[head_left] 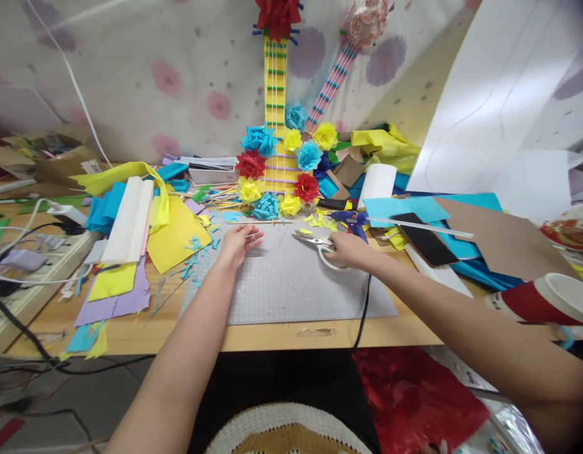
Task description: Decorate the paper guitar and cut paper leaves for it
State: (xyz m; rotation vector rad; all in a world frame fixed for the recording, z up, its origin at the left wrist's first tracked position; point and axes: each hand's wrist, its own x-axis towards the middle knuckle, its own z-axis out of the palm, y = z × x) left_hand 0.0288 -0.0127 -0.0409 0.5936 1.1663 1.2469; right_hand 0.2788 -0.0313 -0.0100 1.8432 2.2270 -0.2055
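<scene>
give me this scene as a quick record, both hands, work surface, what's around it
left hand: above the mat, fingers bent, grip unclear
right hand: holding scissors
surface: grey mat on wooden desk
back: yellow guitar-shaped craft with paper flowers
tool: blue glue gun, right of the craft's base
left side: yellow sheet
right side: dark phone, red-and-white cup

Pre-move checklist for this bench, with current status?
1. Right hand on scissors: ok.
2. Left hand empty: cannot tell, fingers hide any small piece.
3. Middle of cutting mat free of large items: ok.
4. Black cord off the mat: not ok, crosses its right side.
5. Glue gun cool: cannot tell.
6. Scraps cleared: not ok.
</scene>
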